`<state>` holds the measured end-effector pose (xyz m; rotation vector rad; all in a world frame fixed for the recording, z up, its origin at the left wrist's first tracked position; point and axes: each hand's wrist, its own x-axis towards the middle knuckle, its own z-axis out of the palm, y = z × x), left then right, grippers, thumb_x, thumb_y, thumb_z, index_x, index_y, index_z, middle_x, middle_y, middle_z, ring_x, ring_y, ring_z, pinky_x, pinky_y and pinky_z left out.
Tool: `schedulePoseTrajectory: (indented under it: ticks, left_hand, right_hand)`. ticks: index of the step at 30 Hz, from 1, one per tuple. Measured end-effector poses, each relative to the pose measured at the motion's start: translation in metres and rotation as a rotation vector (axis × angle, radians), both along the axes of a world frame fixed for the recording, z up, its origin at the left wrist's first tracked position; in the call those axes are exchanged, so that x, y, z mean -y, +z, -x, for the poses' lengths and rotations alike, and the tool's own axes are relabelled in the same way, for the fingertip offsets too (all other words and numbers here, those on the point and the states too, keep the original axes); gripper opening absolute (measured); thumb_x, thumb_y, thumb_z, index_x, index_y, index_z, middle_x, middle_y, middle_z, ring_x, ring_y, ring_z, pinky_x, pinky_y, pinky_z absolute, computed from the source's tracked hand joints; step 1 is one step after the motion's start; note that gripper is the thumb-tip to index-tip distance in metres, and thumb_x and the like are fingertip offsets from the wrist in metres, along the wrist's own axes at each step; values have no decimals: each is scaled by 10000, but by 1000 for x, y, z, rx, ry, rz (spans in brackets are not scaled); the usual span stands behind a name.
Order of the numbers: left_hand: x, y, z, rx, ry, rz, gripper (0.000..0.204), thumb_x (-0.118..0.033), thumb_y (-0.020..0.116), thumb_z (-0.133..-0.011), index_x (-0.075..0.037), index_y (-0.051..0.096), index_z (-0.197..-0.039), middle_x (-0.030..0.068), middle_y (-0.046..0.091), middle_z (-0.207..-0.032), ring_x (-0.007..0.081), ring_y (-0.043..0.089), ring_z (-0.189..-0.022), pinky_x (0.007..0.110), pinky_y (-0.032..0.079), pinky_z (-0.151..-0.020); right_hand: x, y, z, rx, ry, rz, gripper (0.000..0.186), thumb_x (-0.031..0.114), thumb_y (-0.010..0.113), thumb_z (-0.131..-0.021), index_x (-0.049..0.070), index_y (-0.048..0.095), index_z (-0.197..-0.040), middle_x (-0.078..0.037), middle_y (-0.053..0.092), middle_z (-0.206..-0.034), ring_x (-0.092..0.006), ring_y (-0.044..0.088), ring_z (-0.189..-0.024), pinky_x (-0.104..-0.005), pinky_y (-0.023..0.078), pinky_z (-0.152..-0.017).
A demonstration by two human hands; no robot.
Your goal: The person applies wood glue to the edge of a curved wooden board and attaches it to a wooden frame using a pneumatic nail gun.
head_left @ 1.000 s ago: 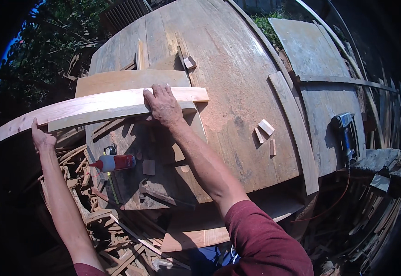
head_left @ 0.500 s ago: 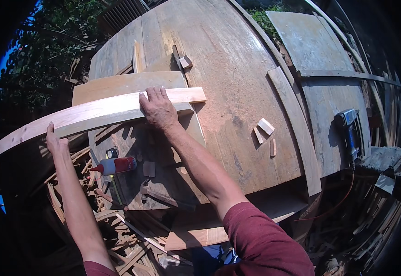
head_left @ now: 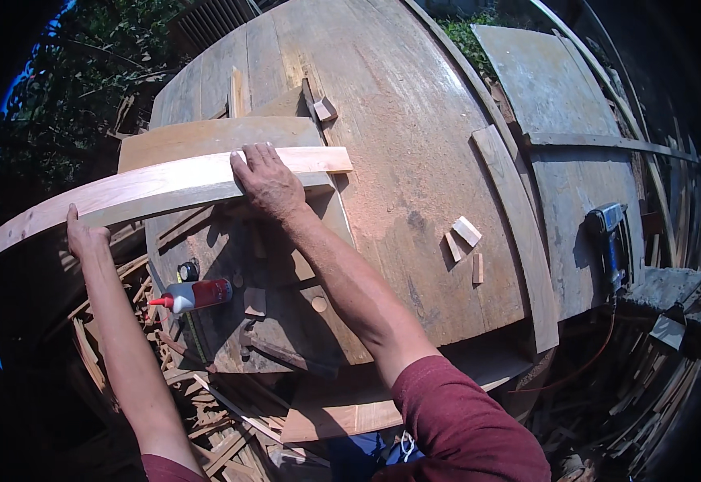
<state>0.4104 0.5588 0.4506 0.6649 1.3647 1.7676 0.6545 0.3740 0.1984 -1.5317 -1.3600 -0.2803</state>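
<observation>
A long pale wooden plank lies across the left side of the workbench, its left end reaching past the edge. Close along its near side runs a greyer board. My left hand grips the lower edge near the left end, thumb up against the side and the other fingers mostly hidden beneath. Toward the plank's right end, my right hand is closed over the top, fingers across the upper face. Behind the plank shows a wide flat light-brown board.
On the bench are sawdust, small wood blocks, a red-capped glue bottle, a tape measure and a hammer. A nail gun with a hose rests at right. Scrap wood is piled below.
The view has shifted slightly, so the plank and both hands appear a little further left. My right hand sits slightly further left along the plank. Both grips look unchanged.
</observation>
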Motion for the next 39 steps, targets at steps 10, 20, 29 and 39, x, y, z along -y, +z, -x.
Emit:
schedulePoseTrajectory:
  ticks: [10, 20, 29, 39]
  left_hand:
    - [-44, -5, 11, -42, -184, -83, 484, -128, 702, -953, 62, 502, -1351, 206, 606, -1335, 374, 639, -1188, 543, 538, -1030]
    - [-98, -9, -9, -157, -189, -115, 464, -80, 666, -975, 121, 485, -1352, 220, 616, -1324, 368, 639, -1191, 539, 547, -1029]
    - [-107, -8, -29, -152, -198, -140, 471, -67, 697, -955, 131, 496, -1332, 213, 618, -1293, 359, 662, -1143, 525, 574, -986]
    - [-123, -10, -43, -182, -192, -90, 494, -93, 701, -958, 139, 499, -1346, 222, 607, -1334, 354, 654, -1166, 534, 555, -1007]
  right_hand:
    - [-26, 4, -13, -4, 13, 55, 402, 169, 595, -895, 8, 584, -1263, -213, 582, -1141, -382, 585, -1127, -531, 445, -1102]
    - [-67, 3, -34, -24, 23, 86, 414, 172, 585, -905, 36, 553, -1294, -194, 569, -1142, -374, 590, -1150, -530, 424, -1127]
    - [-88, 0, -48, 24, 37, 134, 796, 380, 819, -698, 22, 528, -1346, -210, 558, -1175, -396, 578, -1184, -526, 395, -1159]
    - [-111, -5, -61, 76, 6, 145, 817, 431, 828, -699, 27, 522, -1339, -210, 570, -1162, -395, 591, -1186, -521, 403, -1151]
